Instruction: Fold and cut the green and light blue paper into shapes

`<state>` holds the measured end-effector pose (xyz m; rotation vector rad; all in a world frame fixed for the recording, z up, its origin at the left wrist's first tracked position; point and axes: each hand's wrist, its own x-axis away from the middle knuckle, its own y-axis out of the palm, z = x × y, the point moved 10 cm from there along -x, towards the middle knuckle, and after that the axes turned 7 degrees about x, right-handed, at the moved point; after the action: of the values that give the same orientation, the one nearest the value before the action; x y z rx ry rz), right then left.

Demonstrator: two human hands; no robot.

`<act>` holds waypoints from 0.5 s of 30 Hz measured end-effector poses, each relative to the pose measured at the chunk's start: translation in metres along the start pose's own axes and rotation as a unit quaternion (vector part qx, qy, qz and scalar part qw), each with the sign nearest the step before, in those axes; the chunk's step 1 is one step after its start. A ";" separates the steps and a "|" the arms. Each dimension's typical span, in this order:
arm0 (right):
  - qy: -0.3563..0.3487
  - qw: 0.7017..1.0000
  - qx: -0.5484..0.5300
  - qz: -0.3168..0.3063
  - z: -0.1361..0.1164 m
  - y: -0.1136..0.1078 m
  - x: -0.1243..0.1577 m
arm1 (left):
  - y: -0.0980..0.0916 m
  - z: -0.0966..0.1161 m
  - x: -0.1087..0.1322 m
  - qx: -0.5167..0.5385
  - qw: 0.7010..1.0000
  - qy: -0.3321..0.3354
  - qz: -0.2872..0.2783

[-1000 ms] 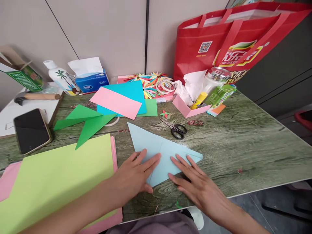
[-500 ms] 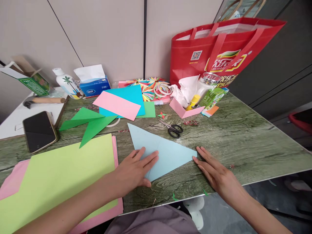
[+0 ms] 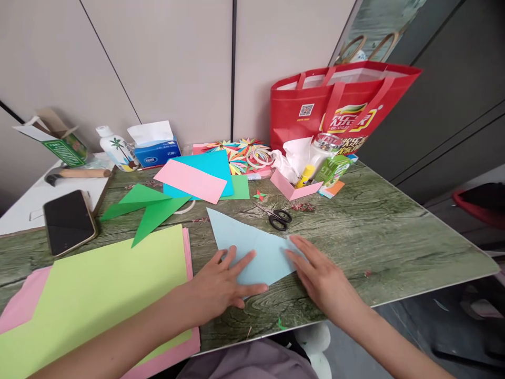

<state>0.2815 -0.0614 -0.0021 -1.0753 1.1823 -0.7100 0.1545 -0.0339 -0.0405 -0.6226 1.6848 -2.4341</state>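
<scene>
A light blue sheet of paper [image 3: 256, 239], folded to a pointed shape, lies on the table before me. My left hand [image 3: 226, 276] rests flat across its lower left part, fingers spread, pressing it to the tabletop. At the sheet's right end, my right hand [image 3: 315, 268] has its thumb and fingers on the narrow tip, which is turned inward and partly hidden under the fingers. Black-handled scissors [image 3: 279, 218] lie just beyond the sheet. To the left is a stack of large sheets with a yellow-green one [image 3: 118, 268] on top.
Green folded paper [image 3: 158, 210], a pink strip [image 3: 191, 179] and blue paper [image 3: 213, 163] lie behind. A phone [image 3: 70, 222] and a hammer [image 3: 79, 173] are at left. A pink paper box [image 3: 294, 189], glue stick [image 3: 305, 175] and red bag [image 3: 303, 126] stand at back right.
My right hand has moved left with the tip of the light blue paper, so the sheet looks shorter at that end. My left hand stays on the paper, its fingers spread wider.
</scene>
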 end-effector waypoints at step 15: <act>-0.121 0.969 -0.217 -0.001 -0.078 0.056 -0.085 | -0.029 -0.050 0.015 0.109 0.968 -0.104 0.199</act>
<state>0.1792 0.0123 -0.0241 -1.4812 1.1497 -0.3107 0.1247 0.0159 -0.0245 -0.4387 1.2919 -2.1420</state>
